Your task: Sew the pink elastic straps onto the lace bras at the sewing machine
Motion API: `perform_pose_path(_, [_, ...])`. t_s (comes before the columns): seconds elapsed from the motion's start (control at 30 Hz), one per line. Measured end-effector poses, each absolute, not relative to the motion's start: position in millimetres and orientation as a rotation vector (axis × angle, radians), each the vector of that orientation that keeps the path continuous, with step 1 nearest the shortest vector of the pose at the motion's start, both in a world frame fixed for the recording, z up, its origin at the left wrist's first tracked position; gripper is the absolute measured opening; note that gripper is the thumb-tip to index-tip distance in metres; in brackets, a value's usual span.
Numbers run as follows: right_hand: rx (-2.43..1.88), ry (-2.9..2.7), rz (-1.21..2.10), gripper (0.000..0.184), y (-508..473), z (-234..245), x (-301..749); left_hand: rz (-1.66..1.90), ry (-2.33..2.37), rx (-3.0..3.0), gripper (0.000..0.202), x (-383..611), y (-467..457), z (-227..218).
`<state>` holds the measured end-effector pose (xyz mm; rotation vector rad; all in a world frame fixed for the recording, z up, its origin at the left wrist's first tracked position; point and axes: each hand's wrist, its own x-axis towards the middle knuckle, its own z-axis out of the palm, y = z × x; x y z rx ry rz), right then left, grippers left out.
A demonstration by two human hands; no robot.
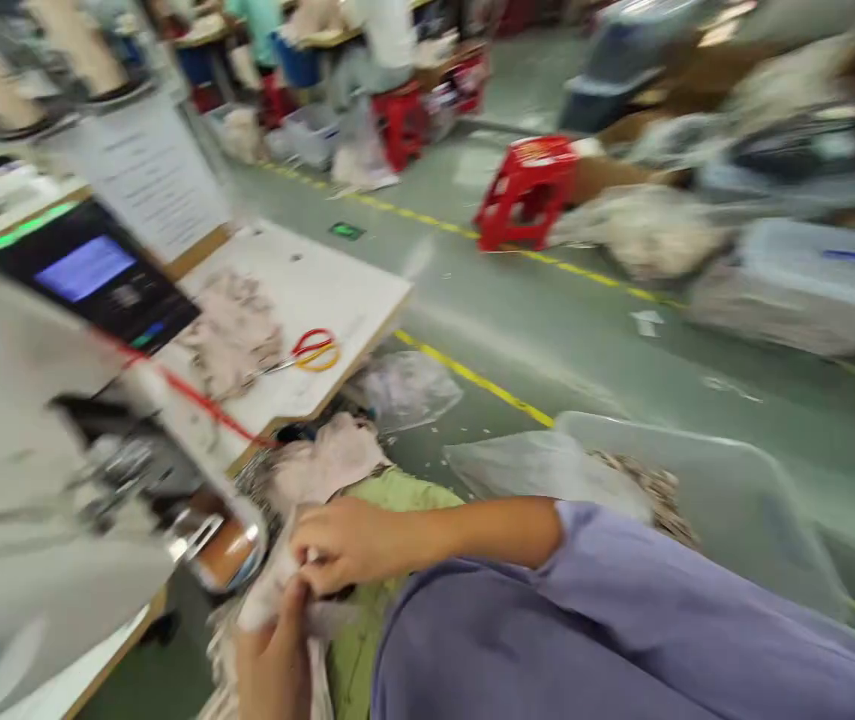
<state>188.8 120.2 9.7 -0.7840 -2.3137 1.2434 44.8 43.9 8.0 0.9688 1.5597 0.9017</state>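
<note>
In the head view, my right hand [348, 545] is closed in a pinch on a pale pink piece of fabric [266, 592]. Just below it, my left hand [277, 655] grips the same fabric, thumb upward and almost touching the right fingers. Part of the cloth between the hands is hidden. A sewing machine [123, 460] stands to the left, its rounded arm end [236, 550] close beside the fabric. More pink cloth [333, 460] hangs at the table edge above my hands. Green cloth [397, 490] lies over my lap.
On the white table [352, 290] lie red-and-yellow scissors [314, 352] and a crumpled patterned cloth [232, 330]. A control panel [89, 270] tops the machine. A clear plastic bin [757, 500] stands at my right. Farther off are a red stool [528, 190] and bagged goods [652, 230].
</note>
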Motion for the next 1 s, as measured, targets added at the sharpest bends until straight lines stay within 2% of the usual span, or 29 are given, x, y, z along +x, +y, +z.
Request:
perform_pose_path(0.1, [-0.737, -2.183, 1.300, 0.010, 119, 1, 175, 1.095, 1.686, 0.841, 0.028, 24, 17, 10])
perform_pose_path(0.23, [-0.771, -2.202, 1.348, 0.006, 117, 3, 178, 1.209, 1.596, 0.792, 0.023, 28, 12, 6])
perform_pose_path(0.4, [-0.789, -2.285, 1.142, 0.007, 111, 0, 172, 1.158, 1.608, 0.712, 0.030, 29, 11, 6])
perform_pose_path(0.63, [-0.797, -2.121, 1.564, 0.017, 124, 1, 181, 1.079, 1.626, 0.836, 0.038, 9, 11, 15])
perform_pose_path(0.87, [-0.798, -2.161, 1.485, 0.023, 122, 6, 186, 0.988, 1.650, 0.964, 0.040, 7, 11, 24])
perform_pose_path(1.0, [-0.773, -2.271, 1.431, 0.017, 119, 8, 188, 0.966, 1.672, 0.990, 0.043, 15, 13, 35])
